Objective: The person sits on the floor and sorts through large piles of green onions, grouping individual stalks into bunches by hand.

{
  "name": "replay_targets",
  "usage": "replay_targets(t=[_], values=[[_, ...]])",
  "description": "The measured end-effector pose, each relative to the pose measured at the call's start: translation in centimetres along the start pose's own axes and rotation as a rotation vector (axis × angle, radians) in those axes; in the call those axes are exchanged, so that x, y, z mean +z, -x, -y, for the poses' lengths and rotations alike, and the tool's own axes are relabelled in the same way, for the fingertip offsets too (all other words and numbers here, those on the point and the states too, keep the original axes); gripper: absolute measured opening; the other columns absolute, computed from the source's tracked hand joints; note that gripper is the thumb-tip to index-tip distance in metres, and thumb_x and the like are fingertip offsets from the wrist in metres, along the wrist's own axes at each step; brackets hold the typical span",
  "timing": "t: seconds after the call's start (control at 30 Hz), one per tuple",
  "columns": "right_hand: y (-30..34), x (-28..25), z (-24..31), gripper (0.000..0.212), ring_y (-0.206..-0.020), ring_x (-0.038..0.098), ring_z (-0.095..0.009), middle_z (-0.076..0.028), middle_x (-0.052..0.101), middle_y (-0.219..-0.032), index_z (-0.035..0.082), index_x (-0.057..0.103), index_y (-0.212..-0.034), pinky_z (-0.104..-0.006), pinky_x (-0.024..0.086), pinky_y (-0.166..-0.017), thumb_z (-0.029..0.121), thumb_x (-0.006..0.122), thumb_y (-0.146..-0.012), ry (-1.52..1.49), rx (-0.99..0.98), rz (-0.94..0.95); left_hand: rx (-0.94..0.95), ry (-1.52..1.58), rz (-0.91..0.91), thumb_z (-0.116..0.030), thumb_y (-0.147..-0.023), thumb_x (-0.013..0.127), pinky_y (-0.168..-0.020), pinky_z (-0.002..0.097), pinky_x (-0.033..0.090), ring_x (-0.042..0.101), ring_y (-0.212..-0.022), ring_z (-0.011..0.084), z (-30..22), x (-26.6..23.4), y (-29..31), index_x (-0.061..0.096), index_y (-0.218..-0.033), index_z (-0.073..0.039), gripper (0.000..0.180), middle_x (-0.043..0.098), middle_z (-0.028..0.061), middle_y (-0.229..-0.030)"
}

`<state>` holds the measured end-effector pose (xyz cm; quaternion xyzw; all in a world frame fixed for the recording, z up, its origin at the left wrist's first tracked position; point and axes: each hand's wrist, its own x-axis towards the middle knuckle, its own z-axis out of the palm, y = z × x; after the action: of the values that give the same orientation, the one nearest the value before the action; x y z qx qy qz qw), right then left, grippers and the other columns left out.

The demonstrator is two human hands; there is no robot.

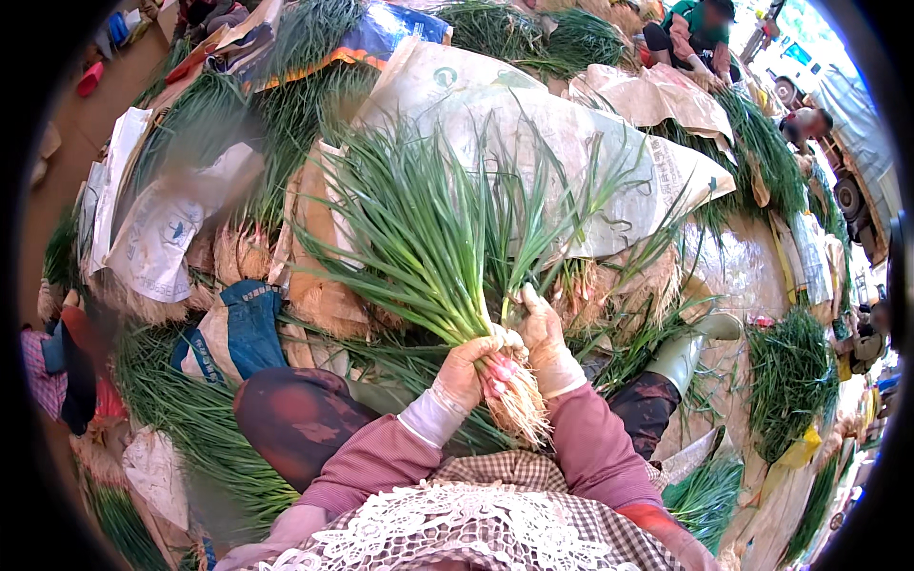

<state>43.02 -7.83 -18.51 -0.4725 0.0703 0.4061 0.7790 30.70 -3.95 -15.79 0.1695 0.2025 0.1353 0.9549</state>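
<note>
A bunch of green onions (428, 238) is held in front of me, its long leaves fanning up and away. My left hand (462, 373), in a pale glove, wraps round the stems just above the pinkish bulbs (497, 371). Pale stringy roots (520, 409) hang below the hand toward my lap. My right hand (541, 335), also gloved, is closed beside the bunch, with its fingertips at the base of a smaller clump of green onion leaves (509, 243). Part of what lies between its fingers is hidden.
A pale woven sack (590, 181) covers more onions ahead. Onion piles lie at the left (200, 419) and right (790, 381), near a blue-and-white sack (233, 333). My boot (681, 357) extends right. Another person (700, 38) works at the far right, near a truck (847, 190).
</note>
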Motion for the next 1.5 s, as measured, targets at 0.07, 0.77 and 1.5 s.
replay_targets(t=[0.07,0.77,1.5], values=[[0.5,0.0,0.0,0.016,-0.051,0.045,-0.012,-0.001,0.051,-0.066,0.007,0.054,-0.084,-0.0241,0.040,-0.048,0.022,0.051,-0.080,0.011,-0.005,-0.026,-0.039,0.001,0.008,-0.014,-0.071,0.053,-0.052,0.0254,0.046,0.054,-0.053,0.0173,0.0,-1.2,-0.1,0.053,-0.082,0.002,0.020,0.058,0.0123,-0.067],[3.1,-8.0,10.6,0.029,-0.072,0.056,-0.020,-0.011,0.058,-0.078,0.002,0.056,-0.090,-0.0296,0.043,-0.066,0.026,0.055,-0.075,1.428,-0.408,-0.171,0.073,0.209,0.389,-0.024,-0.070,0.054,-0.065,0.0333,0.035,0.042,-0.070,0.0203,-2.2,1.2,0.6,0.043,-0.072,-0.008,0.020,0.043,0.0061,-0.074],[1.4,4.8,6.5,0.023,-0.034,0.028,-0.005,0.006,0.031,-0.043,0.004,0.050,-0.079,-0.0170,0.021,-0.032,0.025,0.042,-0.086,-0.464,0.209,0.904,-0.028,0.374,0.519,-0.023,-0.072,0.050,-0.067,0.0366,0.038,0.045,-0.074,0.0233,-1.3,3.0,2.1,0.041,-0.075,-0.008,0.017,0.044,0.0085,-0.078]])
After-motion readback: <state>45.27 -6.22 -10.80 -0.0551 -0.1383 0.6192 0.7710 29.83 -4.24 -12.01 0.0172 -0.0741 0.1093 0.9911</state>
